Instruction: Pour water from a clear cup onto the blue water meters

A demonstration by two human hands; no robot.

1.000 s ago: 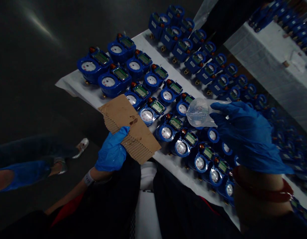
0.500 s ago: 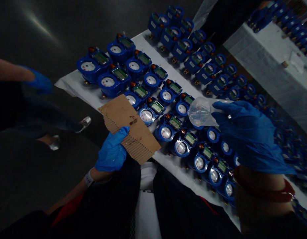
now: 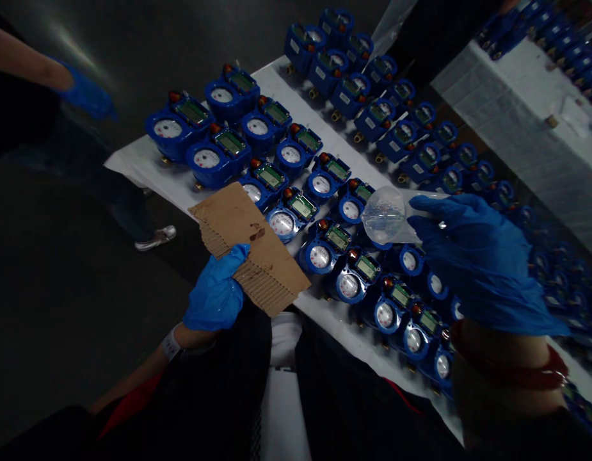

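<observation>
My left hand (image 3: 216,291), in a blue glove, grips a torn piece of cardboard (image 3: 252,246) by its lower edge; corrugations show along that side, and a dark stain marks its face. Gloved too, my right hand (image 3: 473,256) pinches a clear plastic cup (image 3: 384,214), tilted with its round face towards me. Below and behind the cup stand blue water meters (image 3: 319,246) with white round dials, green circuit boards with small displays, and an orange-brown part at one corner. The cardboard partly covers the near meters.
Rows of meters stand on the white-covered table (image 3: 290,89), with boxier-looking ones (image 3: 351,93) along its far side. A second table (image 3: 511,77) at upper right bears more. At left a person with a blue-gloved hand (image 3: 87,93) stands on the dark floor. Another dark-clothed person (image 3: 434,38) is beyond the table.
The person at left has stepped, and their gloved hand is higher in view. My hands, the cardboard and the cup have hardly moved.
</observation>
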